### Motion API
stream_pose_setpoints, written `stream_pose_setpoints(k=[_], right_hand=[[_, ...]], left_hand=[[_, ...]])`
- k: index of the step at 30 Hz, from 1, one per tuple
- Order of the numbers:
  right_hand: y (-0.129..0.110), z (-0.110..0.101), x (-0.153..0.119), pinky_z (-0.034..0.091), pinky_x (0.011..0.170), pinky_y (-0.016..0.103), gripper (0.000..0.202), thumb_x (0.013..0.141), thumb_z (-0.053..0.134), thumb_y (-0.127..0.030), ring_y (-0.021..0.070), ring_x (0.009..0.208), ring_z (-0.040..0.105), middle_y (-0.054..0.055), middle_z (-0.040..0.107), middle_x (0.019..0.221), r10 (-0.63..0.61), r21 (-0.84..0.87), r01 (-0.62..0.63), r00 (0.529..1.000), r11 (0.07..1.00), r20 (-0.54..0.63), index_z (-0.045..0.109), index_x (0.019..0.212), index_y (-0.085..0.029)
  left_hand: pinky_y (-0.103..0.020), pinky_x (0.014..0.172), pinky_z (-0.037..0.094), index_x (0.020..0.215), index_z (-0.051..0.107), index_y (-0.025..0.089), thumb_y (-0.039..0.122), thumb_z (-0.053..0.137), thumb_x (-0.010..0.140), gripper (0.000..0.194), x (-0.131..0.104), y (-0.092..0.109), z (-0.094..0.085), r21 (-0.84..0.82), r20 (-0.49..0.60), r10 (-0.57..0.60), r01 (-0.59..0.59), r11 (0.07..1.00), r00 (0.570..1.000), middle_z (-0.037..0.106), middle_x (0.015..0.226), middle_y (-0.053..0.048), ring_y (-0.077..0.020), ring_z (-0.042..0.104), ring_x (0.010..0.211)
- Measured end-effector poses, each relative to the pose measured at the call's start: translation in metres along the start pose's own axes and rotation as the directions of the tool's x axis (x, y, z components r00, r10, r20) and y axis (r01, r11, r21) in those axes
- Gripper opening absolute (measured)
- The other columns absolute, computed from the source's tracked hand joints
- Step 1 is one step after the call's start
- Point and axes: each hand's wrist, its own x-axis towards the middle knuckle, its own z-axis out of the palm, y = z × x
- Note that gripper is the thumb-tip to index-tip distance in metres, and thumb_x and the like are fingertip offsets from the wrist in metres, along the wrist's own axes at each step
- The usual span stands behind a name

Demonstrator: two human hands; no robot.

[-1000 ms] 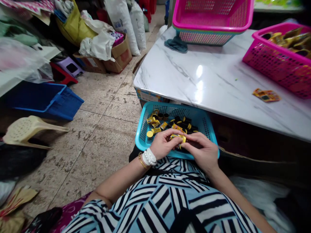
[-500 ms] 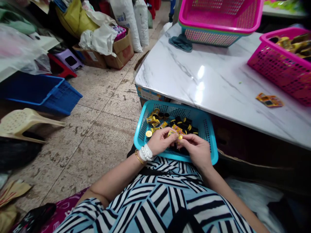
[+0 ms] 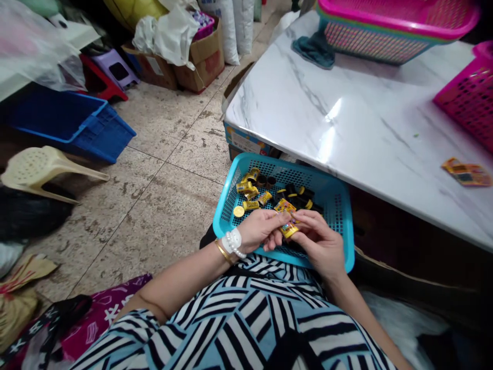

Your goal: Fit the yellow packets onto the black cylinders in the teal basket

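Note:
Over the blue basket [image 3: 341,231] on my lap, my left hand [image 3: 262,226] and my right hand [image 3: 323,239] meet around a small yellow printed cylinder [image 3: 289,229]. My left thumb presses on its upper side, while my right thumb and fingers pinch its other end. Just behind it lies a stack of yellow-orange printed labels [image 3: 284,205]. Yellow wrapped cylinders [image 3: 245,187] lie at the basket's left, with a round yellow end [image 3: 239,211] facing up. Several black cylinders with yellow rims [image 3: 305,192] lie at its right. My palms hide part of the basket's near side.
A white marble-patterned table [image 3: 277,103] stands ahead, its edge close behind the basket. On it are stacked baskets [image 3: 377,41], a pink basket [image 3: 468,97], a dark cloth [image 3: 315,50] and printed labels [image 3: 466,172]. A blue crate [image 3: 103,128] and cream stool [image 3: 46,167] stand left.
My view has shifted, so the table sits further right and higher. Both hands still hold the yellow cylinder, which is now turned so its printed side and yellow end show more.

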Motion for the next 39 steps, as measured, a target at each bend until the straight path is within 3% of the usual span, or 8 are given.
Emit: stream_pose_setpoints(k=[5, 11, 15, 19, 22, 30, 35, 39], right_hand=[[-0.004, -0.001, 0.003, 0.056, 0.065, 0.032, 0.011, 0.079, 0.075, -0.020, 0.0173, 0.073, 0.065, 0.003, 0.069, 0.080, -0.108, -0.130, 0.102, 0.993, 0.986, -0.040, 0.078, 0.083, -0.030], [-0.008, -0.004, 0.004, 0.056, 0.075, 0.035, 0.023, 0.079, 0.076, -0.018, 0.0195, 0.085, 0.066, 0.004, 0.070, 0.094, -0.151, -0.219, 0.169, 0.984, 0.961, 0.099, 0.077, 0.097, -0.032], [-0.008, -0.002, -0.001, 0.055, 0.070, 0.035, 0.017, 0.076, 0.078, -0.017, 0.0185, 0.076, 0.065, 0.002, 0.069, 0.084, -0.247, -0.253, 0.244, 0.969, 0.936, 0.021, 0.077, 0.087, -0.030], [-0.011, 0.000, -0.008, 0.055, 0.068, 0.033, 0.015, 0.080, 0.075, -0.018, 0.0185, 0.078, 0.065, 0.003, 0.068, 0.089, -0.238, -0.307, 0.206, 0.969, 0.929, -0.070, 0.075, 0.091, -0.028], [-0.011, 0.001, -0.012, 0.056, 0.066, 0.032, 0.029, 0.079, 0.076, -0.020, 0.0171, 0.075, 0.065, 0.005, 0.066, 0.098, -0.199, -0.369, 0.145, 0.974, 0.918, -0.112, 0.072, 0.107, -0.027], [-0.008, -0.002, -0.015, 0.061, 0.075, 0.036, 0.030, 0.079, 0.076, -0.021, 0.0203, 0.087, 0.070, 0.007, 0.070, 0.105, -0.119, -0.359, 0.065, 0.984, 0.931, -0.129, 0.071, 0.108, -0.023], [-0.019, -0.013, -0.017, 0.059, 0.069, 0.033, 0.034, 0.074, 0.080, -0.018, 0.0187, 0.078, 0.069, 0.004, 0.073, 0.094, -0.202, -0.452, 0.156, 0.978, 0.878, -0.054, 0.074, 0.105, -0.026], [-0.018, -0.006, -0.019, 0.060, 0.064, 0.031, 0.025, 0.071, 0.083, -0.025, 0.0180, 0.069, 0.069, 0.003, 0.074, 0.083, 0.020, -0.233, -0.055, 0.989, 0.971, -0.148, 0.075, 0.094, -0.022]], left_hand=[[-0.014, 0.030, 0.029, 0.074, 0.059, 0.013, 0.069, 0.065, 0.072, 0.057, 0.000, -0.002, -0.001, -0.027, 0.000, -0.041, 0.041, 0.999, 0.999, 0.058, 0.044, 0.002, -0.0056, 0.046, 0.029], [-0.014, 0.028, 0.027, 0.077, 0.059, 0.014, 0.066, 0.071, 0.069, 0.054, -0.001, -0.005, -0.003, -0.079, 0.030, -0.035, 0.038, 0.996, 0.999, 0.056, 0.041, 0.003, -0.0070, 0.044, 0.027], [-0.017, 0.030, 0.031, 0.070, 0.057, 0.014, 0.064, 0.067, 0.075, 0.051, -0.002, -0.007, -0.003, -0.166, 0.052, -0.072, 0.080, 0.983, 0.996, 0.058, 0.044, 0.000, -0.0077, 0.046, 0.029], [-0.014, 0.033, 0.025, 0.073, 0.056, 0.015, 0.056, 0.076, 0.070, 0.046, 0.001, -0.005, 0.000, -0.117, -0.070, 0.019, -0.028, 0.993, 0.997, 0.055, 0.048, 0.004, -0.0037, 0.044, 0.033], [-0.015, 0.036, 0.026, 0.071, 0.056, 0.014, 0.053, 0.079, 0.066, 0.046, 0.006, -0.004, 0.003, -0.128, -0.116, 0.064, -0.079, 0.989, 0.991, 0.055, 0.053, 0.004, -0.0024, 0.045, 0.038], [-0.018, 0.045, 0.034, 0.092, 0.064, 0.012, 0.046, 0.079, 0.070, 0.043, 0.006, -0.003, 0.003, 0.025, -0.047, 0.220, -0.219, 0.975, 0.974, 0.056, 0.059, 0.004, -0.0047, 0.047, 0.047], [-0.021, 0.057, 0.040, 0.099, 0.065, 0.013, 0.044, 0.075, 0.076, 0.040, 0.002, -0.004, 0.002, 0.087, 0.081, 0.268, -0.274, 0.958, 0.960, 0.062, 0.075, 0.000, -0.0071, 0.052, 0.059], [-0.025, 0.075, 0.044, 0.096, 0.066, 0.014, 0.036, 0.071, 0.080, 0.028, 0.000, -0.007, 0.003, 0.249, 0.070, 0.447, -0.450, 0.858, 0.892, 0.064, 0.088, -0.003, -0.0119, 0.057, 0.079]])
